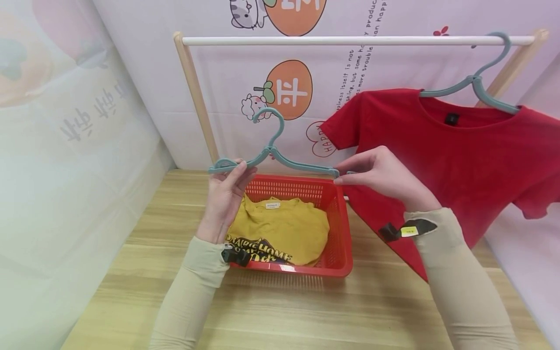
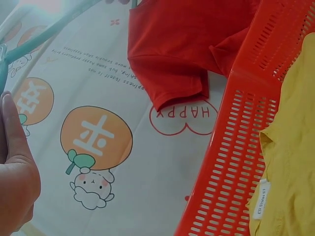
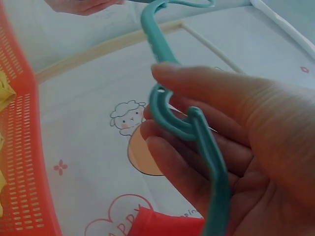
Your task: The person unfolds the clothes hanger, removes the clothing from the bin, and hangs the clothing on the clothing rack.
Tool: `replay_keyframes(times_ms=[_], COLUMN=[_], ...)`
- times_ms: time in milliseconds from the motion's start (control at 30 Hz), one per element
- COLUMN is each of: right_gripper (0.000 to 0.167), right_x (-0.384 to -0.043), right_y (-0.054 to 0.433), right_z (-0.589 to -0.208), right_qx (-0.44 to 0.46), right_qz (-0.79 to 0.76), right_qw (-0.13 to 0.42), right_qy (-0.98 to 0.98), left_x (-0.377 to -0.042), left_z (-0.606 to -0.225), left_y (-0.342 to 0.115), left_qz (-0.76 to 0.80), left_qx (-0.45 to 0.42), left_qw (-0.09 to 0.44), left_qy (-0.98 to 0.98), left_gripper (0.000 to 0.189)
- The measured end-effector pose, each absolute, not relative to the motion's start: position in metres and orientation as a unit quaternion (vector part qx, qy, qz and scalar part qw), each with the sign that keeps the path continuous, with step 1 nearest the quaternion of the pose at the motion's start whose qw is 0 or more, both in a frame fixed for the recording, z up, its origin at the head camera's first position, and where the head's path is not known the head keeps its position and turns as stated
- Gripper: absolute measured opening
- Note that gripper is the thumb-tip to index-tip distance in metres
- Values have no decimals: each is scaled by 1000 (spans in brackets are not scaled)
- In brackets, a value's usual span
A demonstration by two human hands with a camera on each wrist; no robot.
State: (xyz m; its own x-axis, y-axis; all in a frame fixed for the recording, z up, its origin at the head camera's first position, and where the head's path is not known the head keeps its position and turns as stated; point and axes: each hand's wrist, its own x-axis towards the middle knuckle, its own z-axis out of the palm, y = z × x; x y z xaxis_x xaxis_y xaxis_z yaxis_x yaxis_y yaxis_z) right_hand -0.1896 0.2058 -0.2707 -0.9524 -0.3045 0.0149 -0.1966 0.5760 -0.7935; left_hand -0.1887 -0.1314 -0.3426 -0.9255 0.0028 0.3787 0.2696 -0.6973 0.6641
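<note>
A teal folding hanger point(image 1: 302, 166) is held up by both hands above the back of a red basket point(image 1: 344, 243), its hook pointing upward. My left hand point(image 1: 224, 199) pinches the left arm of the hanger between thumb and fingers. At the other end, my right hand point(image 1: 385, 177) grips the tip of the right arm; in the right wrist view the thumb presses on the hanger point(image 3: 158, 39) beside its curved end piece. A yellow printed T-shirt point(image 1: 286, 226) lies bunched in the basket. Only part of the left hand point(image 2: 17, 182) shows in the left wrist view.
A white rail point(image 1: 306, 41) on wooden posts stands at the back. On its right side hangs a red T-shirt point(image 1: 437, 155) on another teal hanger point(image 1: 494, 101). The wooden table point(image 1: 280, 311) extends in front, and a printed cloth point(image 1: 341, 14) covers the walls.
</note>
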Motion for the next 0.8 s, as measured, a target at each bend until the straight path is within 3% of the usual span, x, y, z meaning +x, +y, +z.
replay_keyframes(times_ms=[233,800], right_gripper=[31,36], right_x=[-190,-185], right_y=[203,217], right_z=[-275,-274], right_qx=[-148,-141], right_qz=[-439,-421], right_qw=[37,21], right_qy=[885,896], left_x=[-188,-192], left_z=[-343,-331], left_y=[-131,-159], left_qz=[-903,-848], left_qx=[-169,-148], left_qw=[72,48], left_qy=[-389,-506], left_gripper=[6,28])
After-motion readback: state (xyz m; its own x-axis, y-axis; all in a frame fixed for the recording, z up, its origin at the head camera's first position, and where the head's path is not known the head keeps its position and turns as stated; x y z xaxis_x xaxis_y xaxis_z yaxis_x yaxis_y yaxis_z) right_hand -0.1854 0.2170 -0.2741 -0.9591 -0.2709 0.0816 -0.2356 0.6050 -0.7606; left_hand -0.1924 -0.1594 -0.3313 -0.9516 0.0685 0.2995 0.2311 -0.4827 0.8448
